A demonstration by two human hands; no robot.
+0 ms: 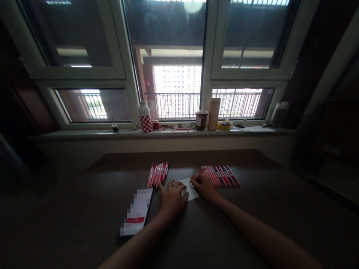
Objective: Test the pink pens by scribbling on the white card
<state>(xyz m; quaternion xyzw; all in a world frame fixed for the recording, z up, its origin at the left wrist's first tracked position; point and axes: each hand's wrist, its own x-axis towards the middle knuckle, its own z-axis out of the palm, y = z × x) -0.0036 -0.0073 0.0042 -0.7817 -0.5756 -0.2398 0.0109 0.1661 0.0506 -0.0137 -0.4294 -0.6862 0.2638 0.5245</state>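
Note:
A small white paper point(192, 189) lies on the dark table point(252, 224) in front of me. My left hand point(172, 198) rests flat on its left part, fingers spread. My right hand point(204, 187) is closed round a red pen point(198, 175) whose tip meets the paper. A row of several red pens point(157, 174) lies just left of the paper. A longer row of red pens point(223, 175) lies to the right, close to my right hand.
A flat box point(137, 213) with a blurred face lies left of my left forearm. On the window sill point(168, 133) stand a red-checked bottle point(145, 116), a dark cup point(201, 120), a tall tumbler point(214, 113) and a yellow tape roll point(223, 125).

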